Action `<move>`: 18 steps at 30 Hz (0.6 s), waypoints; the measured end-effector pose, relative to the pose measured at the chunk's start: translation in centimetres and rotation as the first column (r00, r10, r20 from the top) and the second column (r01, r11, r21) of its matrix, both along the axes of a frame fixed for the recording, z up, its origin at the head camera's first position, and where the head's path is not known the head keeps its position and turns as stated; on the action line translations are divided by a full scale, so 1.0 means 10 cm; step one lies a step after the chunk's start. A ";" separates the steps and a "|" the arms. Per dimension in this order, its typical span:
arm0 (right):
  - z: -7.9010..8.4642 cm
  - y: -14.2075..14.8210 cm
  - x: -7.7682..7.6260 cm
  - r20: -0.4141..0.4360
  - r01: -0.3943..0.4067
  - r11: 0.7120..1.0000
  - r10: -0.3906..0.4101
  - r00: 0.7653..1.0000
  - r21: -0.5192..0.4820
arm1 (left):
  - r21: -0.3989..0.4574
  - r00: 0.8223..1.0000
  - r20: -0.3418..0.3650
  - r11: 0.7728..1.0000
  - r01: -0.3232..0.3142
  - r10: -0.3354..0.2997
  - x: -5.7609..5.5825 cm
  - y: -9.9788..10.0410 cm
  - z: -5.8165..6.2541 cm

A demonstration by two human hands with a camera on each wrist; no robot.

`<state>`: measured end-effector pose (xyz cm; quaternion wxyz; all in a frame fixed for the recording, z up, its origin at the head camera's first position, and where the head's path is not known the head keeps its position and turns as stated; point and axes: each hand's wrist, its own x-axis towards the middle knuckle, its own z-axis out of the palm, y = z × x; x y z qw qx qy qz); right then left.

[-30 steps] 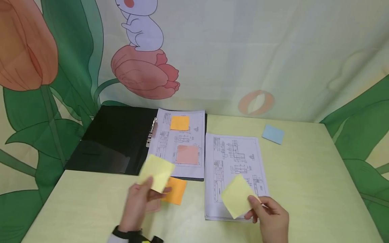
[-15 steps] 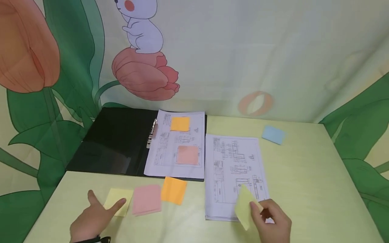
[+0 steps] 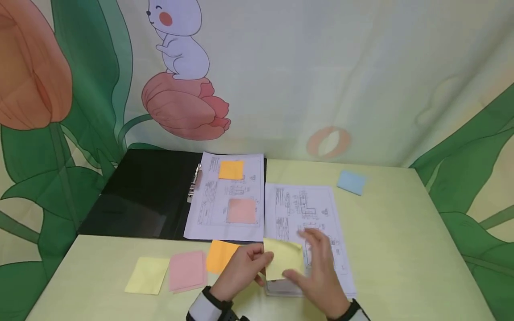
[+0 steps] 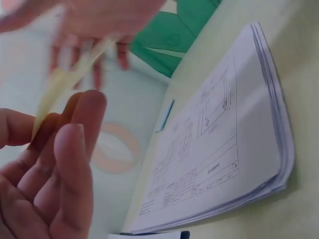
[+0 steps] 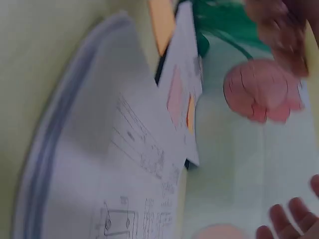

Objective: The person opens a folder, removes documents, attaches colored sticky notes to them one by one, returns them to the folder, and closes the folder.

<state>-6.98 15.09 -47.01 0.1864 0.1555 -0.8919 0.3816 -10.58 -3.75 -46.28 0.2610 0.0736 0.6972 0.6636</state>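
Observation:
Between thumb and fingers, my left hand (image 3: 242, 272) pinches the left edge of a yellow sticky note (image 3: 283, 259), held above the lower part of a stack of printed drawings (image 3: 279, 207). My right hand (image 3: 321, 272) is at the note's right side, fingers spread and slightly bent, not gripping it; whether the thumb touches the note cannot be told. In the left wrist view the note (image 4: 57, 87) is seen nearly edge-on, with the blurred right hand (image 4: 104, 25) beyond it. Several right fingertips (image 5: 294, 219) show in the right wrist view.
An open black binder (image 3: 136, 196) holds drawings bearing an orange note (image 3: 231, 170) and a pink note (image 3: 242, 211). Along the table front lie a yellow note (image 3: 147, 275), pink notes (image 3: 186, 270) and an orange note (image 3: 221, 256). A blue note pad (image 3: 351, 182) lies back right.
My left hand has left one yellow note on the table at the left, then moved right to grip the other. My right hand, which held that note, has loosened its fingers.

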 end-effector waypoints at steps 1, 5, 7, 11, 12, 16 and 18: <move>-0.01 0.08 -0.09 0.135 0.064 0.995 -0.054 0.989 -0.074 | -0.013 1.000 -0.016 1.000 -0.004 0.003 -0.06 0.04 -0.01; -0.13 0.41 -0.59 0.477 0.349 0.903 -0.200 0.856 -0.249 | -0.141 0.991 -0.124 0.990 0.022 -0.040 -0.37 0.23 -0.09; -0.24 0.56 -0.90 0.536 0.412 0.874 -0.225 0.814 -0.257 | -0.359 0.956 -0.263 0.933 0.026 -0.128 -0.57 0.36 -0.13; -0.42 0.81 -1.40 0.607 0.413 0.896 -0.239 0.758 -0.162 | -0.834 0.747 -0.430 0.540 -0.113 -0.508 -0.93 0.65 -0.30; -0.44 0.84 -1.48 0.618 0.401 0.906 -0.238 0.749 -0.137 | -0.882 0.700 -0.408 0.451 -0.137 -0.586 -0.98 0.70 -0.35; -0.53 0.86 -1.65 0.626 0.369 0.928 -0.263 0.734 -0.042 | -0.945 0.674 -0.302 0.302 -0.122 -0.674 -1.07 0.83 -0.46; -0.55 0.83 -1.71 0.619 0.372 0.928 -0.294 0.728 0.004 | -0.943 0.707 -0.298 0.313 -0.113 -0.642 -1.07 0.87 -0.44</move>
